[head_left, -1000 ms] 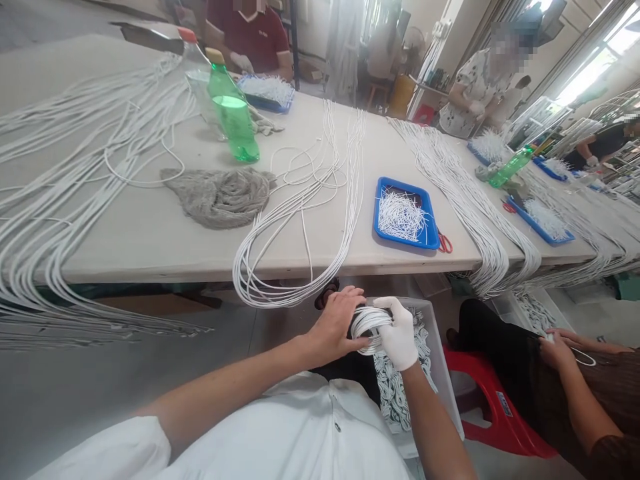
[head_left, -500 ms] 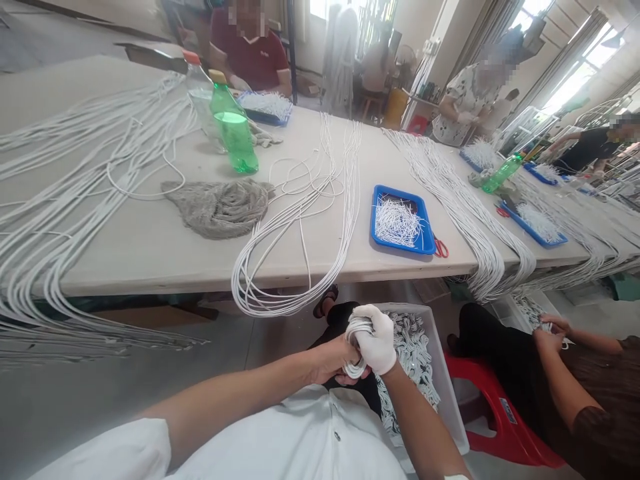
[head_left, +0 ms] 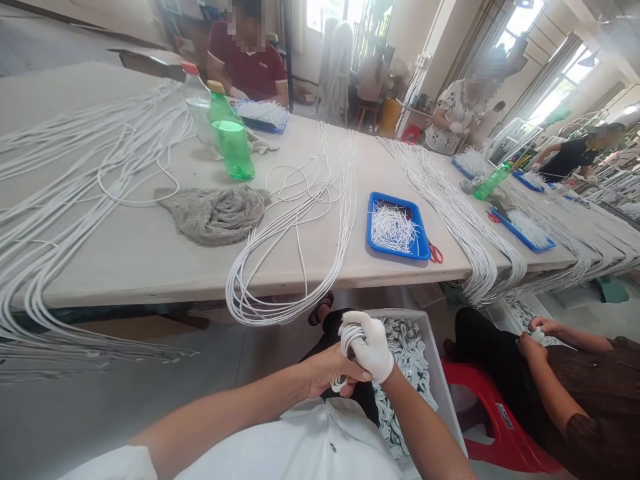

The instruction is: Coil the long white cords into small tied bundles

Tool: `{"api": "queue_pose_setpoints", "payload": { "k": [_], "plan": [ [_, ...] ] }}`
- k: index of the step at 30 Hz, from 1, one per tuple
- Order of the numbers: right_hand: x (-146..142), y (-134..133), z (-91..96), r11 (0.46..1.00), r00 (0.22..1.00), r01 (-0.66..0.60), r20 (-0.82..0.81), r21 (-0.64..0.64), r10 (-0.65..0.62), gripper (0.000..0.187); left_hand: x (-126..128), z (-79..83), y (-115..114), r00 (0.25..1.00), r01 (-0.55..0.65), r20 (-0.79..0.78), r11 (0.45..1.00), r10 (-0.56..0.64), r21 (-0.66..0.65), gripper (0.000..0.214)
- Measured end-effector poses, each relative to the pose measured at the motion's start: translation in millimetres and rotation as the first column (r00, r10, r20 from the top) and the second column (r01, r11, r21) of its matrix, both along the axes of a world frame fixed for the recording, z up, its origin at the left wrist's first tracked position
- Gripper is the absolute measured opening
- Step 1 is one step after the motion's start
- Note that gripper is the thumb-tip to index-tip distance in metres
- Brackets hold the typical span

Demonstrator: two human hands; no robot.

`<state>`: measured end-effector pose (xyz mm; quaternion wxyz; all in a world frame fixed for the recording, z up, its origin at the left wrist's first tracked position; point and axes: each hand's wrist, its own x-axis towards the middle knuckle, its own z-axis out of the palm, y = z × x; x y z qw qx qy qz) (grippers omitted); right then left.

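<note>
Bare left hand (head_left: 327,371) and white-gloved right hand (head_left: 370,348) both clenched on white cord coil (head_left: 349,343), coil held at left rim of gray plastic crate (head_left: 434,393) piled with coiled cord. Surface (head_left: 125,267) edge ahead of hands, loops of cord (head_left: 260,308) draping over it. Open floor (head_left: 135,363) left of hands; crate tight on right.

White collared shirt (head_left: 295,453) with a small dark button (head_left: 331,430) down the front, short left sleeve (head_left: 113,465) in the same white cloth. Right hand (head_left: 369,348) covered by a snug white glove (head_left: 373,353) up to the wrist, forearm bare above it. Left hand (head_left: 333,370) bare, ungloved.
</note>
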<state>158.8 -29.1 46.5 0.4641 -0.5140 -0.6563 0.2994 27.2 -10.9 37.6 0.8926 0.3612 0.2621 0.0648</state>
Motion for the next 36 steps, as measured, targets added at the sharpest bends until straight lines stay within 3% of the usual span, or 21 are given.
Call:
{"api": "queue_pose_setpoints", "payload": {
  "k": [3, 6, 10, 15, 19, 21, 24, 27, 29, 30, 32, 36],
  "plan": [
    [2, 4, 2.8, 0.995, 0.997, -0.074, 0.034, -0.07, 0.076, 0.044, 0, 2.9, 1, 1.0, 0.017, 0.017, 1.0, -0.017, -0.003, 0.024],
    [3, 6, 3.7, 0.995, 0.996, -0.056, 0.058, -0.086, 0.061, 0.042, 2, 4.0, 1, 0.997, -0.017, 0.078, 1.0, 0.016, 0.004, 0.022],
    [9, 8, 5.7, 0.991, 0.976, -0.057, 0.202, -0.122, 0.081, 0.048, 4, -6.1, 3, 0.998, -0.059, 0.016, 0.997, 0.06, -0.043, 0.027],
    [33, 13, 21.9, 0.961, 0.845, 0.025, 0.519, -0.277, 0.128, 0.04, 0, -19.3, 15, 0.989, -0.098, -0.118, 0.991, 0.087, -0.09, 0.044],
    [42, 15, 24.8, 0.958, 0.758, -0.01, 0.622, -0.286, 0.194, 0.018, -4, -24.8, 19, 0.971, -0.179, -0.182, 0.977, 0.157, -0.112, 0.05],
    [42, 14, 20.1, 0.964, 0.757, 0.023, 0.635, -0.264, 0.156, 0.019, -4, -27.5, 19, 0.966, -0.197, -0.189, 0.975, 0.174, -0.107, 0.049],
    [39, 13, 11.2, 0.924, 0.879, 0.123, 0.472, -0.363, 0.069, 0.021, -4, -31.4, 19, 0.966, -0.195, -0.186, 0.979, 0.18, -0.064, 0.047],
    [38, 13, 4.0, 0.759, 0.992, 0.117, 0.115, -0.641, -0.056, 0.018, -3, -34.7, 19, 0.97, -0.177, -0.168, 0.984, 0.175, 0.006, 0.044],
    [38, 12, -0.5, 0.642, 0.976, 0.0, -0.14, -0.766, -0.167, 0.023, -3, -37.0, 20, 0.976, -0.15, -0.148, 0.986, 0.158, 0.068, 0.043],
    [38, 11, -2.9, 0.613, 0.946, -0.06, -0.24, -0.788, -0.217, 0.026, -3, -38.4, 20, 0.98, -0.131, -0.138, 0.986, 0.144, 0.103, 0.043],
    [36, 9, -8.6, 0.601, 0.888, -0.122, -0.357, -0.79, -0.289, 0.031, -3, -41.5, 21, 0.987, -0.087, -0.121, 0.982, 0.108, 0.17, 0.043],
    [26, 3, -22.5, 0.623, 0.845, -0.106, -0.401, -0.775, -0.355, 0.039, -4, -47.2, 25, 0.994, -0.006, -0.104, 0.977, 0.028, 0.213, 0.044]
  ]
}}
